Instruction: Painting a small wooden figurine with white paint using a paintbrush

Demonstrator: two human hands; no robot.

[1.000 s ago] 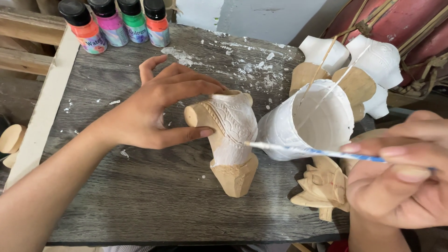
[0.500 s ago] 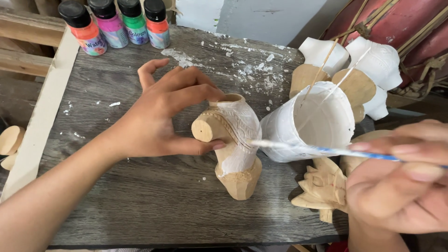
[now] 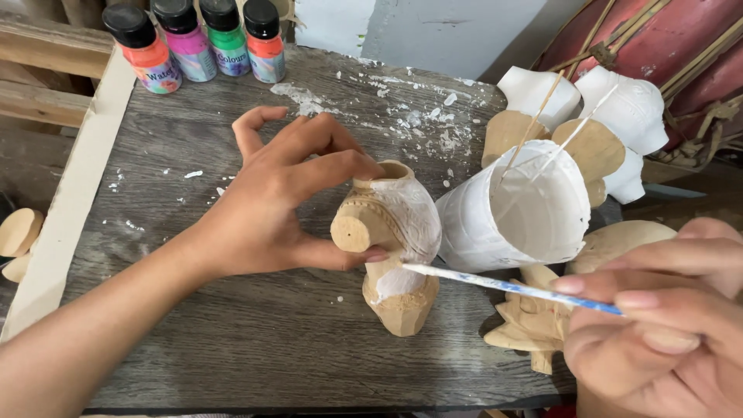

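The left hand (image 3: 290, 197) pinched one carved wooden figure (image 3: 391, 240), half coated white, upright on the table. The right hand (image 3: 658, 325) gripped one brush (image 3: 503, 285), its tip touching the figure. Between the hands stood one paint-smeared cup (image 3: 511, 217). Beyond the left hand stood four paint bottles (image 3: 197, 42). The grey plank table (image 3: 232, 333) was paint-flecked.

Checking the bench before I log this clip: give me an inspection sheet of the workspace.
Surface: grey wooden table, splashed with white paint.
Job's things: carved wooden figure, partly white; brush tip touching it.
Clutter: white cup holding sticks; four paint bottles; painted figures; bare carving.
Grippers: left hand grips the figure; right hand holds the brush.
Cables: nothing seen.
Surroundings: wooden planks left; red drum right.
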